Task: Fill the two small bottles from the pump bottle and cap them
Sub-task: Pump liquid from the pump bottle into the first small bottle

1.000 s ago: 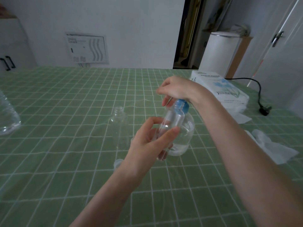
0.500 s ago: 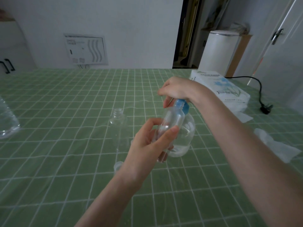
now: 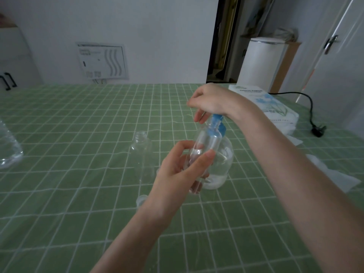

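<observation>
Barely moved: our right hand (image 3: pixel 212 99) still curls over the blue-headed clear pump bottle (image 3: pixel 225 154), mid-table; left hand (image 3: pixel 177 174) grips the small clear plastic bottle (image 3: pixel 204 140) under its spout. Fill looks partial, probably, so we keep pumping.

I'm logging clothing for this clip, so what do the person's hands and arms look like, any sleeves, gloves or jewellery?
Both hands are bare: the left hand and the right hand wear no gloves, and no ring shows on the visible fingers. No watch or band on either wrist. The left forearm and right forearm are uncovered to the frame edge; no sleeve is in view.
</observation>
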### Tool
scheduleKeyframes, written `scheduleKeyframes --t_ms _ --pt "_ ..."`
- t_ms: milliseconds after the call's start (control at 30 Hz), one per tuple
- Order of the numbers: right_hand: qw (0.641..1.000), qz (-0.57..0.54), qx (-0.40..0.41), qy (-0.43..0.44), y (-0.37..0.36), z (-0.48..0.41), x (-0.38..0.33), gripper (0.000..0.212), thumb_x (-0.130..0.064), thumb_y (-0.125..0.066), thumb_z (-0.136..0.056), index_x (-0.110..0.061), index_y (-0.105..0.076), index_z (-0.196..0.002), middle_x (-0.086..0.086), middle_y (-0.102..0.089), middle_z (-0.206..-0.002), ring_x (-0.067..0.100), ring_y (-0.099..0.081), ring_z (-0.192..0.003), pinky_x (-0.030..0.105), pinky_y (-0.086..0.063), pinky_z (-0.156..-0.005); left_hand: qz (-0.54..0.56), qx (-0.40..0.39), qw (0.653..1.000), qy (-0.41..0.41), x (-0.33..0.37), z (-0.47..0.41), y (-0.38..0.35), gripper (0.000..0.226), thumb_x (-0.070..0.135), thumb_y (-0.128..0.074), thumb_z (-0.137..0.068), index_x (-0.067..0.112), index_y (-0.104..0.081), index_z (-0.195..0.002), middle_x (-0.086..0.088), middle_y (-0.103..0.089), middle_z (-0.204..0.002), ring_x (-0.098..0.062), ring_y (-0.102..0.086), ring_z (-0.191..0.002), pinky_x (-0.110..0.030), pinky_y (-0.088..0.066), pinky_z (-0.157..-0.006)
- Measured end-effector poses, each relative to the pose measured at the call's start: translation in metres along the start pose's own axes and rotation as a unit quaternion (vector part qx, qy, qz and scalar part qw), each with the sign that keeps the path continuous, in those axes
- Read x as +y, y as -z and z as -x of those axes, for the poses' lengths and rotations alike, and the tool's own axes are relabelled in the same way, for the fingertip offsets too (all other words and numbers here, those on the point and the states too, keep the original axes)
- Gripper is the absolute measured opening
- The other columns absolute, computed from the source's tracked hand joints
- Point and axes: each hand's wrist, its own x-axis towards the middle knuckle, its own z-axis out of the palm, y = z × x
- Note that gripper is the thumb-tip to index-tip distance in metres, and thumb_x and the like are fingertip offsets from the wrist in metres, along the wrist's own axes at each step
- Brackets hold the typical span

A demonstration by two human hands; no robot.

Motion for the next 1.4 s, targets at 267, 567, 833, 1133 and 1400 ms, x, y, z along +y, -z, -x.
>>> scheduleKeyframes --t_ms 267,567,833,1133,1400 --pt "0.999 0.017 -0.029 -0.036 -0.01 -0.003 0.006 0.036 -0.027 -0.051 -0.094 -0.002 -0.059 -0.119 0.017 -0.07 -0.108 0.031 -0.067 -0.102 0.043 -0.046 -0.1 0.0 0.007 1.0 0.012 -0.002 0.001 0.0 0.041 0.046 -0.065 -0.067 0.017 -0.06 -0.096 -0.02 -0.066 -0.086 -0.019 -0.054 -0.065 -0.02 -0.042 -0.047" --pt "1.0 -0.003 0.007 -0.006 -0.003 0.001 0.0 0.045 -0.024 -0.051 -0.093 0.003 -0.054 -0.129 0.005 -0.072 -0.079 0.034 -0.067 -0.102 0.039 -0.051 -0.087 0.01 -0.002 1.0 0.003 0.0 0.0 0.0 0.039 0.044 -0.064 -0.068 0.019 -0.06 -0.097 -0.011 -0.069 -0.084 -0.014 -0.057 -0.065 -0.018 -0.044 -0.049" --pt "1.0 0.009 -0.019 -0.018 -0.006 -0.004 0.004 0.038 -0.026 -0.051 -0.094 0.002 -0.059 -0.119 0.015 -0.074 -0.096 0.035 -0.067 -0.102 0.044 -0.047 -0.098 0.014 -0.001 1.0 0.01 -0.001 0.0 0.001 0.038 0.046 -0.067 -0.071 0.018 -0.06 -0.096 -0.022 -0.066 -0.092 -0.019 -0.055 -0.066 -0.018 -0.043 -0.048" --pt "1.0 0.006 -0.016 -0.02 -0.012 -0.004 0.008 0.039 -0.028 -0.05 -0.094 0.001 -0.061 -0.117 0.019 -0.071 -0.104 0.034 -0.067 -0.101 0.045 -0.046 -0.099 0.001 0.005 1.0 0.018 -0.002 0.001 0.001 0.041 0.046 -0.065 -0.066 0.019 -0.061 -0.096 -0.022 -0.064 -0.091 -0.02 -0.054 -0.066 -0.019 -0.044 -0.048" --pt "1.0 -0.004 -0.009 -0.001 -0.004 -0.004 0.004 0.046 -0.028 -0.049 -0.095 0.006 -0.056 -0.125 0.014 -0.075 -0.092 0.036 -0.067 -0.103 0.043 -0.047 -0.098 0.003 0.004 1.0 0.011 0.0 0.0 0.0 0.044 0.045 -0.064 -0.065 0.019 -0.06 -0.099 -0.017 -0.067 -0.092 -0.015 -0.057 -0.067 -0.018 -0.045 -0.05"
